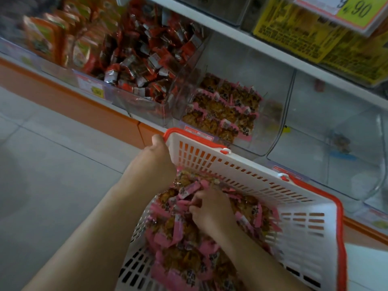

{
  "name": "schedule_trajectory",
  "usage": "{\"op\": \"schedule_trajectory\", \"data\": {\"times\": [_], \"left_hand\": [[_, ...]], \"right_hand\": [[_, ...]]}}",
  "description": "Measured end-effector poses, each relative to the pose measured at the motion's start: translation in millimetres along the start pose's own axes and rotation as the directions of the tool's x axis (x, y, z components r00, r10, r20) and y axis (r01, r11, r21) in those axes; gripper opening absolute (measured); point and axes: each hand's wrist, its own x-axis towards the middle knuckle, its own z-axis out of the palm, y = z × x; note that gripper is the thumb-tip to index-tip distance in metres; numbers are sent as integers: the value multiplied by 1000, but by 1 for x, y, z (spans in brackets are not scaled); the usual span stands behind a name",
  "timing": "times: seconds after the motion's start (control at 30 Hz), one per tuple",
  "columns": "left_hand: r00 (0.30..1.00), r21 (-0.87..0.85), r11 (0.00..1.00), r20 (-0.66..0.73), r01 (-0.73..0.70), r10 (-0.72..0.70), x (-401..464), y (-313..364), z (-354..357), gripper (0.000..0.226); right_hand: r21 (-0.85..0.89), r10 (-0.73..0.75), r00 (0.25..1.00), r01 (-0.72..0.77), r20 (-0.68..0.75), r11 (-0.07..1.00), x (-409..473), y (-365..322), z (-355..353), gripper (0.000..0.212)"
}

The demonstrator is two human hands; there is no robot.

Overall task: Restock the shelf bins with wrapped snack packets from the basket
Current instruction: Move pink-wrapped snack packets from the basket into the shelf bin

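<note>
A white slotted basket (pixel 258 181) with an orange rim fills the lower right, tilted toward the shelf. It holds many pink-edged snack packets (pixel 184 259) with brown contents. My left hand (pixel 156 159) grips the basket's near-left corner at the rim. My right hand (pixel 210 208) is inside the basket, fingers curled around a bunch of pink packets (pixel 185 194). Just beyond the basket's rim, a clear shelf bin (pixel 270 114) holds a low layer of the same pink packets (pixel 224 106).
Left of that bin, another clear bin (pixel 134 57) is heaped with red and silver packets. Further left stand orange packs (pixel 48 36). A nearly bare clear bin (pixel 336 139) lies to the right. A yellow price sign (pixel 319 32) hangs above. Grey floor tiles (pixel 52 164) spread at left.
</note>
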Motion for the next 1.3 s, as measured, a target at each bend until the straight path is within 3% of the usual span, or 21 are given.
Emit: {"op": "schedule_trajectory", "data": {"times": [0.1, 0.2, 0.27, 0.33, 0.4, 0.53, 0.73, 0.83, 0.9, 0.97, 1.1, 1.23, 1.3], "left_hand": [[998, -43, 998, -27, 55, -56, -1, 3, -6, 30], [954, 2, 1000, -299, -23, 22, -6, 5, -12, 34], [907, -24, 990, -405, -137, 115, -16, 12, -16, 24], [935, -131, 970, -319, -203, 153, -24, 22, -13, 17], [968, -233, 941, -121, -245, 221, -28, 29, -3, 14], [912, -358, 891, 194, -278, 362, -38, 45, 12, 40], [914, -441, 856, 163, -270, 372, -37, 58, 24, 27], [892, -654, 735, 206, -180, 402, -38, 66, 25, 39], [921, -795, 603, 178, -72, 345, -38, 71, 29, 47], [953, -851, 525, 137, -26, 269, -38, 75, 34, 43], [952, -830, 550, 84, -97, 296, -38, 79, 40, 16], [903, -897, 441, 207, 21, 377, -34, 77, 42, 49], [897, -893, 450, 217, 23, 386, -33, 77, 42, 41]], "right_hand": [[333, 60, 998, -54, -10, 941, -14, 12, -27, 7], [545, 101, 994, -58, -49, 837, -33, 25, -60, 10], [625, 116, 989, -33, -93, 780, -44, 30, -81, 10], [704, 129, 984, -7, -120, 710, -54, 35, -96, 12], [755, 122, 979, 42, -160, 655, -61, 37, -108, 14], [790, 139, 959, 115, -245, 602, -61, 39, -120, 16], [826, 72, 958, 200, -278, 528, -53, 55, -131, 10], [879, -34, 963, 257, -267, 402, -54, 64, -138, 5], [892, -124, 958, 286, -259, 350, -55, 67, -142, 14], [880, -175, 949, 309, -262, 360, -54, 69, -142, 27], [868, -142, 954, 300, -265, 395, -55, 71, -138, 38], [888, -186, 954, 289, -236, 357, -56, 70, -141, 37], [879, -145, 946, 324, -290, 351, -57, 72, -146, 44]]}}
